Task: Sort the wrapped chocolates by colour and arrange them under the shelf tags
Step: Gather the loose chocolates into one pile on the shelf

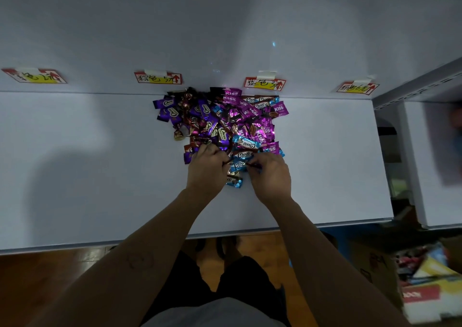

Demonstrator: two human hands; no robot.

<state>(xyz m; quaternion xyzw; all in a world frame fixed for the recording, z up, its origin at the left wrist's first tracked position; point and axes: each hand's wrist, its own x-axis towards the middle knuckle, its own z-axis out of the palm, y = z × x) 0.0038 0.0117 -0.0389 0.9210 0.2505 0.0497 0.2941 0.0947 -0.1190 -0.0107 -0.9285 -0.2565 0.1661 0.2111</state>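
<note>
Fingers of left hand [207, 167] and right hand [271, 175] each pinch a dark crinkly wrapper [253, 165] (glossy foil) beside the pile [225, 119].

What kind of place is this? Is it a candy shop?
Probably a shop. The white shelf has handwritten price tags taped along its back wall, wrapped chocolates lie piled on it, and a cardboard box of goods sits on the floor.

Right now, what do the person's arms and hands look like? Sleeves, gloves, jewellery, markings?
The left forearm and right forearm are bare, with no sleeves in view. The left hand and right hand wear no gloves. No watch or wristband shows, and rings on the fingers cannot be told. A faint roundish mark sits on the left forearm. Below are dark shorts and a light grey shirt.
</note>
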